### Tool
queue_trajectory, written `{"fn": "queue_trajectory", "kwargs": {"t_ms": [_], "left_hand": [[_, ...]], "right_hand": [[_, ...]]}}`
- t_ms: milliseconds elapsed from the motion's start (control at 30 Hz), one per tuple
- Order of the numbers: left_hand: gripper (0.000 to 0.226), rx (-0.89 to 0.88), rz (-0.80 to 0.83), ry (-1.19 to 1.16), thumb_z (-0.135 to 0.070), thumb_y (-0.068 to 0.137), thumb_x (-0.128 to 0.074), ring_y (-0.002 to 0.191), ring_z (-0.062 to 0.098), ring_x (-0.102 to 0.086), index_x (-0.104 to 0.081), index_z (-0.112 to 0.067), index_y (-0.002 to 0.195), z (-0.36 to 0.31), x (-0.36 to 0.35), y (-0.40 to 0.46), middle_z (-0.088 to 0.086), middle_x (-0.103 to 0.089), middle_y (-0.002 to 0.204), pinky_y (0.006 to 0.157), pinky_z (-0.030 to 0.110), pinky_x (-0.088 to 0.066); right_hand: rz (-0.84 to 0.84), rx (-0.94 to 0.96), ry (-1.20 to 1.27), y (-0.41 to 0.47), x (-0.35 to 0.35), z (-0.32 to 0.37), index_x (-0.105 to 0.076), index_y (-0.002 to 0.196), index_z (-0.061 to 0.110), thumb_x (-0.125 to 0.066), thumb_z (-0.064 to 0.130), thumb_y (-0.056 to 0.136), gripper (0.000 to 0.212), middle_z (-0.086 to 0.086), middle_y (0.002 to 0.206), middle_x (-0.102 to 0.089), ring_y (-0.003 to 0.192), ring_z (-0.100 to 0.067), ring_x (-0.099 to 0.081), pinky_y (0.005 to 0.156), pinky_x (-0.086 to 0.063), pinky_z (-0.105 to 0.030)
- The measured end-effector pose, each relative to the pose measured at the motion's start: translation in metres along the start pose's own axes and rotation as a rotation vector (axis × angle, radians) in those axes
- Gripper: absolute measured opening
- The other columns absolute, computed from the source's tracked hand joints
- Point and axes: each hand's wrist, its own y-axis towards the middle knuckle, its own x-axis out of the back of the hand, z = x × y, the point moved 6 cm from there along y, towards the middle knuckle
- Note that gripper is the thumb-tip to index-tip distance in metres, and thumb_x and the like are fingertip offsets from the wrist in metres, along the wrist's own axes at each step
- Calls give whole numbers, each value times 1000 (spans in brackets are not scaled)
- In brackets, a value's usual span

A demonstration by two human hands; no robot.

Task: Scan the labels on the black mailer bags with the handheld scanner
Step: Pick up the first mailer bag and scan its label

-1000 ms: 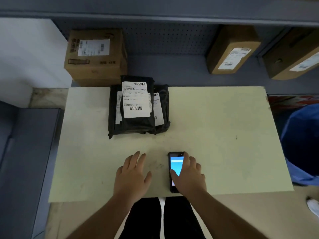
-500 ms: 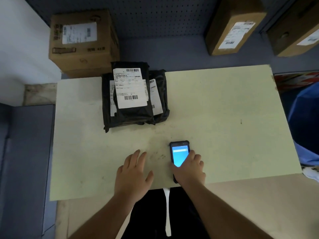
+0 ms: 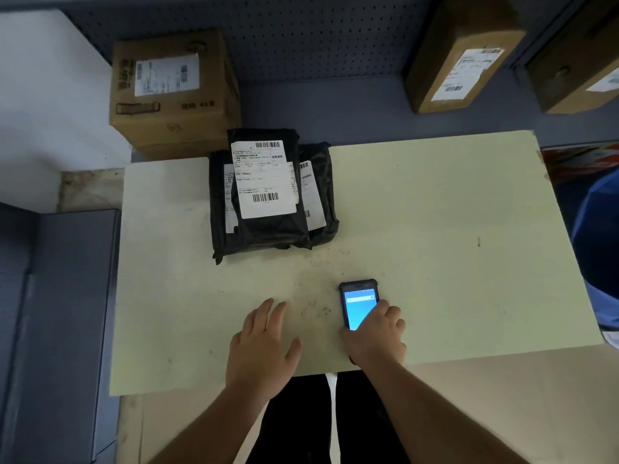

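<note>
A stack of black mailer bags (image 3: 268,229) lies at the back left of the pale table (image 3: 435,229), each with a white barcode label; the top label (image 3: 264,179) faces up. The handheld scanner (image 3: 356,301), a dark phone-like device with a lit blue screen, lies flat near the front edge. My right hand (image 3: 376,336) rests over its lower half, fingers curled around it. My left hand (image 3: 261,346) lies flat on the table to the scanner's left, fingers spread, holding nothing.
A cardboard box (image 3: 170,92) with a label stands behind the bags. Two more boxes (image 3: 462,55) lean at the back right on a grey shelf. A blue object (image 3: 599,249) sits off the table's right edge; a grey surface (image 3: 60,313) lies left.
My right hand has slid down the scanner and curled more around its lower half. The view has shifted a little; my left hand stays flat in place.
</note>
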Motion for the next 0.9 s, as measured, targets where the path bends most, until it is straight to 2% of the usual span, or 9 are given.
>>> {"fn": "queue_trajectory", "kwargs": {"t_ms": [133, 367, 467, 567, 667, 733, 800, 900], "left_hand": [[70, -8, -39, -21, -59, 97, -41, 154, 16, -22, -22, -34, 160, -3, 16, 8, -8, -19, 170, 115, 41, -39], [68, -6, -116, -49, -57, 96, -44, 152, 17, -27, -27, -33, 158, -10, 43, 16, -7, -24, 168, 112, 41, -41], [61, -8, -165, -49, -52, 95, -50, 145, 19, -38, -38, -30, 150, -11, 56, 18, -4, -38, 159, 106, 41, -46], [53, -17, -259, -91, -45, 91, -58, 129, 23, -54, -51, -23, 139, -14, 73, 20, -1, -53, 142, 95, 42, -53], [47, 10, -379, -170, -40, 90, -64, 118, 25, -60, -58, -19, 132, -12, 94, 24, 0, -59, 131, 90, 43, -54], [47, 54, -437, -252, -38, 92, -65, 119, 25, -59, -57, -18, 133, -8, 107, 29, 1, -58, 131, 92, 44, -54], [51, 115, -463, -373, -36, 92, -65, 126, 26, -54, -53, -17, 138, -4, 119, 35, 3, -53, 137, 95, 46, -54], [60, 175, -487, -492, -36, 94, -66, 135, 28, -47, -46, -14, 146, -1, 132, 45, 8, -47, 146, 98, 42, -49]], "right_hand": [[50, 2, 1, 0, 10, -1, -34, 152, 16, -82, 49, 86, 89, -8, 143, -50, 129, -29, -52, 102, -54, -45], [85, -3, -4, 0, 34, -2, -41, 143, 16, -80, 48, 84, 78, -5, 135, -60, 122, -28, -57, 103, -53, -48], [83, 5, 35, -3, 45, 3, -43, 139, 15, -81, 49, 82, 77, -5, 130, -61, 120, -28, -58, 101, -56, -50], [67, 62, 148, -6, 57, 13, -44, 137, 15, -84, 42, 76, 78, -4, 122, -58, 113, -29, -61, 92, -63, -51], [64, 144, 225, -11, 71, 28, -46, 136, 19, -85, 33, 73, 75, 0, 116, -55, 103, -25, -64, 80, -65, -43], [57, 185, 242, -14, 81, 37, -48, 135, 19, -84, 33, 74, 73, 1, 114, -55, 99, -24, -65, 74, -63, -39], [46, 207, 261, -16, 90, 46, -48, 130, 19, -84, 32, 76, 66, 3, 110, -54, 87, -19, -65, 69, -61, -37], [29, 232, 277, -19, 101, 56, -43, 119, 24, -82, 33, 78, 58, 6, 106, -54, 70, -13, -64, 70, -63, -41]]}}
